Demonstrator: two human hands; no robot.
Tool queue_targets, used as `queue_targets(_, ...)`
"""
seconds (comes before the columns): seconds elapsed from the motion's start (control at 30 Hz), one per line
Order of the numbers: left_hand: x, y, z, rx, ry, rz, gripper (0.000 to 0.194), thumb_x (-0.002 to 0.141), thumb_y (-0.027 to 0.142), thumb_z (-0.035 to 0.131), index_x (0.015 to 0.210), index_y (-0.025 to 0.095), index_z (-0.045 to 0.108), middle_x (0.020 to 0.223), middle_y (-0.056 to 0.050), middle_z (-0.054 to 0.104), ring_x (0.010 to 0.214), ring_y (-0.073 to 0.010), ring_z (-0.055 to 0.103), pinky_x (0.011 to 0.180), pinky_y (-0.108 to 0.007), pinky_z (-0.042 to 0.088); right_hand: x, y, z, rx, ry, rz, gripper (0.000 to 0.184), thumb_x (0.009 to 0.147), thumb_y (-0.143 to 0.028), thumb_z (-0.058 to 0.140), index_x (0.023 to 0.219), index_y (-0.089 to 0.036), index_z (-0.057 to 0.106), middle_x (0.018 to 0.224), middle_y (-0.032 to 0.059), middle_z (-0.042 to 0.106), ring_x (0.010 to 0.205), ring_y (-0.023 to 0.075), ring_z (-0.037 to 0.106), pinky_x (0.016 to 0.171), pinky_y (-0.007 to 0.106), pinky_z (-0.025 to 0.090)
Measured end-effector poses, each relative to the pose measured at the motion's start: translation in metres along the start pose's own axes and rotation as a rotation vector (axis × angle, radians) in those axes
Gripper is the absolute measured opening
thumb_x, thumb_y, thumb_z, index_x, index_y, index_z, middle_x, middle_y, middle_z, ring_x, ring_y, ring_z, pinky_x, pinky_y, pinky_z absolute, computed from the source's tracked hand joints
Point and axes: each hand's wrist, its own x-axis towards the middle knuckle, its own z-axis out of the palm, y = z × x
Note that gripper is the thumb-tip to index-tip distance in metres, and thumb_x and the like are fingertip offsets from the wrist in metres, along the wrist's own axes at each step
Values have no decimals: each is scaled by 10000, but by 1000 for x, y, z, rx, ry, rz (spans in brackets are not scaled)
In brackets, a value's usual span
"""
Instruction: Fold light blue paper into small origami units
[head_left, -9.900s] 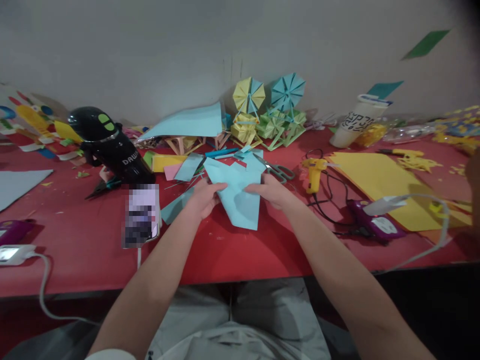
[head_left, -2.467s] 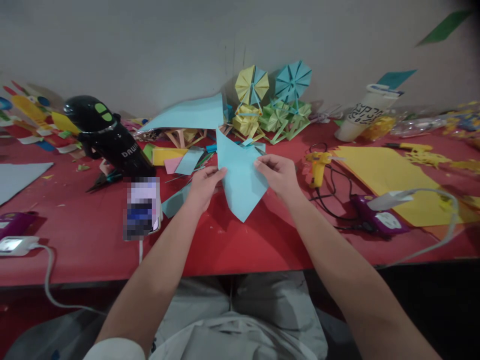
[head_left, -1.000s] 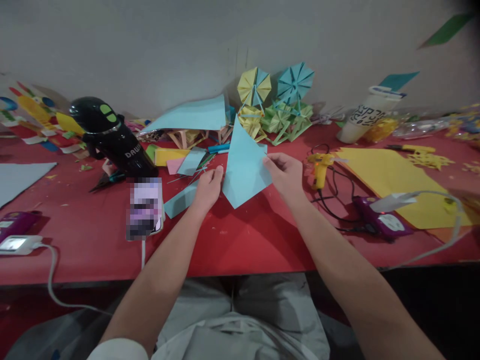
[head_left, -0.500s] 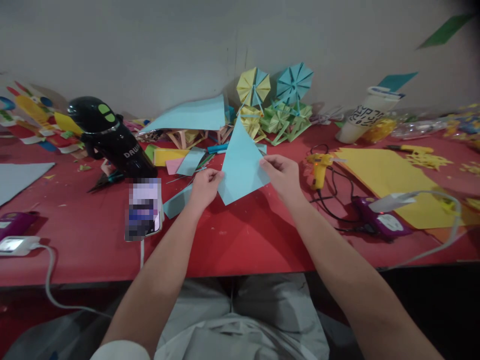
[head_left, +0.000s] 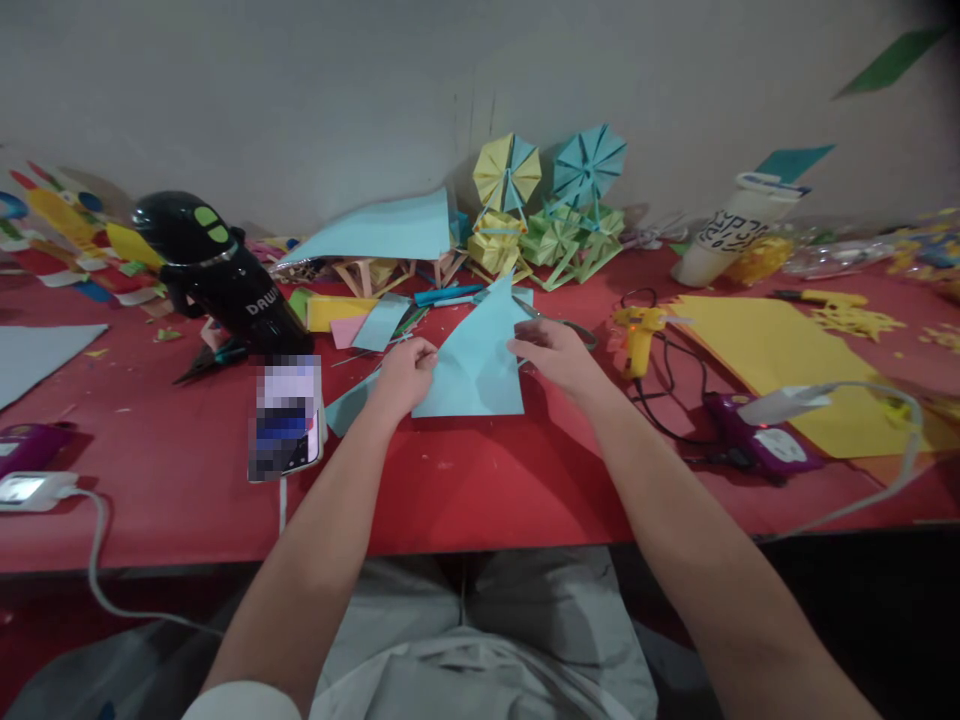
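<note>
A phone [head_left: 289,420] lies on the red worktop [head_left: 465,490]; the left hand's [head_left: 406,375] grip pinches the left edge of a light-blue sheet [head_left: 476,365], which lies between both hands; the right hand [head_left: 559,355] curls at its right edge, hold unclear; then a yellow glue gun [head_left: 636,342].

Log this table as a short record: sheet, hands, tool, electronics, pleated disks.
Sheet: light blue paper, curved, narrowing to a point at its far end
Left hand: fingertips at the paper's left edge, grip unclear
Right hand: fingertips at the right edge, grip unclear
Tool: yellow hot glue gun, right of the right hand
Electronics: phone, far left of the paper; purple power strip, far right
Pleated disks: yellow-and-blue one, blue one, side by side behind
</note>
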Motion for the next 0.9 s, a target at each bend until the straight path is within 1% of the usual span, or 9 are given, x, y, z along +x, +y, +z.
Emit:
queue_targets(0.1,-4,0,-4,40,-77,34,101,819,176,532,762,196,612,718,-27,624,680,-167,543,649,-292,370,2,5,-1,12,110,-49,708,579,-424,835,1184,-198,545,1039,96,659,764,174,623,617,325,536)
queue_targets(0.17,-7,2,-6,100,-127,62,132,831,180,515,768,205,629,696,-24,619,662,-167,531,635,-295,359,3,7,-2,63,121,-57,784,562,-422,851,1233,-218,500,1015,76,657,754,173,630,618,329,549)
queue_targets(0.33,-11,7,-8,245,-114,61,172,857,177,472,853,217,639,772,-59,658,691,-191,554,636,-308,356,0,0,-1,195,-9,25,704,557,-332,831,1162,-203,495,704,-53,615,598,132,612,592,313,552)
queue_targets(0.5,-9,9,-6,280,-89,88,202,914,292,464,856,215,642,837,-73,692,785,-227,598,727,-334,377,-8,-7,3,269,-68,123,642,535,-240,813,1079,-225,470,738,-47,631,683,154,651,668,352,582)
queue_targets(0.6,-8,8,-6,279,-92,119,209,911,257,458,831,212,646,838,-73,699,801,-229,608,728,-330,370,-7,-4,2,214,-77,135,681,539,-256,807,1117,-229,448,825,-10,638,747,190,660,705,410,587)
queue_targets(0.67,-8,8,-6,300,-103,137,205,903,225,462,811,211,645,842,-75,703,805,-231,616,710,-324,363,-5,1,0,61,-28,55,732,548,-272,808,1181,-223,445,952,47,649,829,224,656,761,457,572)
queue_targets(0.77,-9,8,-6,422,-105,151,210,896,196,466,800,220,652,829,-67,713,812,-245,631,759,-344,355,-3,4,-2,-315,79,-236,708,630,-280,785,1270,-225,487,1205,137,614,1084,306,596,926,535,481)
queue_targets(0.83,-10,9,-5,490,-95,178,223,904,191,458,804,226,653,828,-55,724,813,-246,637,830,-375,335,-5,2,-1,-542,77,-428,519,724,-299,744,1214,-237,585,1294,135,597,1227,339,517,1018,557,385)
queue_targets(0.9,-11,10,-3,513,-92,234,218,913,191,452,820,227,646,864,-43,736,833,-238,641,884,-399,301,-9,-1,4,-662,-2,-519,279,825,-359,679,1078,-241,672,1235,102,653,1191,316,552,1027,526,353)
